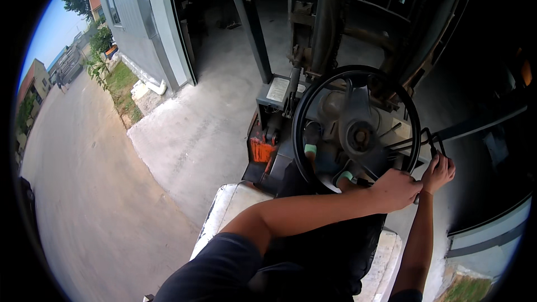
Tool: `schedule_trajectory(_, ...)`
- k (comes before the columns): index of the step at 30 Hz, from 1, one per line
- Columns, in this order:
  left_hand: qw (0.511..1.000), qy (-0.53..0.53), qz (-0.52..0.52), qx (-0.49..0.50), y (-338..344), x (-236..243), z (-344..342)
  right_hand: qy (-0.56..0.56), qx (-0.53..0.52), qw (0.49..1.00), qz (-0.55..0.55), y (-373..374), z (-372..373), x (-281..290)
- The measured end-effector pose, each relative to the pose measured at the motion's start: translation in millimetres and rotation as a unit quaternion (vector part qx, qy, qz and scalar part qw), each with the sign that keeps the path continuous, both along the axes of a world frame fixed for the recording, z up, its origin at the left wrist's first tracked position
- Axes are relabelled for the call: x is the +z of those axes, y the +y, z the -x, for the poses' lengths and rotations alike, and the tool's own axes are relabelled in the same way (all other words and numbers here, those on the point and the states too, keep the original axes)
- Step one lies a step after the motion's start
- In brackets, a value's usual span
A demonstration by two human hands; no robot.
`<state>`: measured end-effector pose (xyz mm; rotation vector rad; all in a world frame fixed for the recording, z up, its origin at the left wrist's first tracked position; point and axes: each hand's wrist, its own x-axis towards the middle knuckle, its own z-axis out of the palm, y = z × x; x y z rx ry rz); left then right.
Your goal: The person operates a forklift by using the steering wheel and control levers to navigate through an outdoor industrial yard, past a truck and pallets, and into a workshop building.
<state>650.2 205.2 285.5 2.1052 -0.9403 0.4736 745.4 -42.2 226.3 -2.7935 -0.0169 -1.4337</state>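
I sit at the controls of a forklift, both forearms coming in from the lower edge. My left arm crosses over to the right, and my left hand (394, 190) is closed at the lower right rim of the black steering wheel (300, 128). Just right of it, my right hand (438, 173) has its fingers closed round a thin black lever (432, 144) beside the wheel. The two hands are close together. Through the wheel's spokes, my feet show on the floor of the cab, partly hidden.
Ahead stands the dark mast (330, 17) with chains, inside a dim building doorway. A slanted overhead-guard post (246, 22) rises at the left and another (486, 121) at the right. A grey wall (131, 28), grass strip (124, 86) and concrete road (95, 190) lie left.
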Motion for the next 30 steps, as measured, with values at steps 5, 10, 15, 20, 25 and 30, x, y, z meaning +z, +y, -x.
schedule_trajectory(5, 0.999, 0.009, -0.026, -0.032, 67, 0, 41, 0.001, -0.009, 1.000, -0.010, -7, -2, 7)
schedule_trajectory(10, 0.996, 0.036, 0.016, 0.082, 150, 7, 56, 0.007, 0.012, 1.000, -0.005, -5, 0, 3)
schedule_trajectory(15, 0.972, 0.071, 0.105, 0.196, 201, 29, 33, 0.030, 0.036, 0.999, -0.017, -5, 11, 15)
schedule_trajectory(20, 0.954, 0.120, 0.163, 0.220, 200, 32, -22, 0.063, 0.103, 0.993, 0.005, -47, 18, 8)
schedule_trajectory(25, 0.940, 0.113, 0.166, 0.276, 206, 42, -37, 0.113, 0.112, 0.987, -0.020, -35, 26, 15)
schedule_trajectory(30, 0.934, 0.099, 0.187, 0.288, 213, 57, -63, 0.106, 0.142, 0.984, -0.010, -24, 19, 29)
